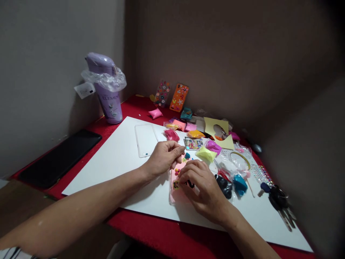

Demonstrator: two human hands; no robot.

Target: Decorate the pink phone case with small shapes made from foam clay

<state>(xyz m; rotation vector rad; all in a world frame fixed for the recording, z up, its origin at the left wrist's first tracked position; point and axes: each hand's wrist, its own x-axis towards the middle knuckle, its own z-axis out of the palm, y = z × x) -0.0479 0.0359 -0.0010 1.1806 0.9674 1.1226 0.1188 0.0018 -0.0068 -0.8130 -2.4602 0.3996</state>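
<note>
A pink phone case (174,198) lies on the white board, with small clay shapes on it, among them a pink-and-yellow flower (177,172) and a yellow-and-black piece (176,185). My left hand (167,155) is over the upper left of the case, thumb and fingers pinched together; what they hold, if anything, is too small to tell. Over the right side of the case rests my right hand (203,185), fingers loosely curved and apart, their tips by the yellow-and-black piece. It hides part of the case and a black shape there. A teal lump (187,155) sits at the case's top.
On the white board (107,169) lie a clear phone case (145,140), several clay packets such as a yellow one (206,154), a tape roll (239,160) and keys (281,203). A purple tumbler (109,104), black phone (60,156) and orange case (179,97) stand or lie around it.
</note>
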